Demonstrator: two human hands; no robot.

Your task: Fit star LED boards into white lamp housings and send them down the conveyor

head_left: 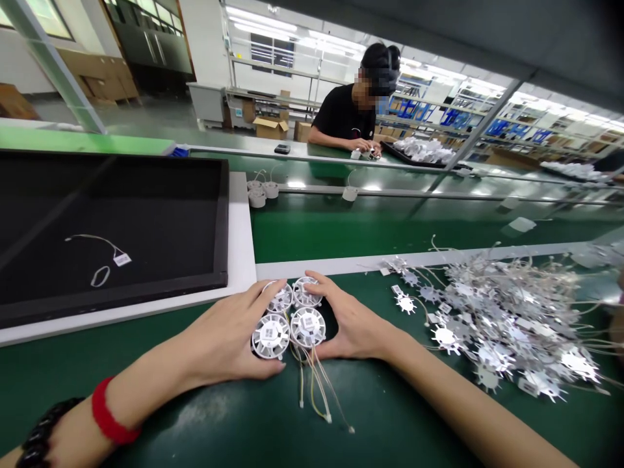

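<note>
Several round white wired units, each with a spoked silver face and a small printed label, are bunched together over the green work surface. My left hand (231,331) curls round the left side of the bunch, with fingers at the back left unit (281,299) and thumb below the front left unit (270,337). From the other side, my right hand (353,322) grips the back right unit (306,292) and the front right unit (308,327). Thin pale leads (316,383) with small connectors trail toward me. Whether the units touch the table is hard to tell.
To the right lies a heap of silver star-shaped plates (507,325) with wires. A black tray (221,227) at left holds a labelled wire (121,259) and a loop. Beyond a raised strip are white round pieces (263,192); a co-worker (341,117) sits across.
</note>
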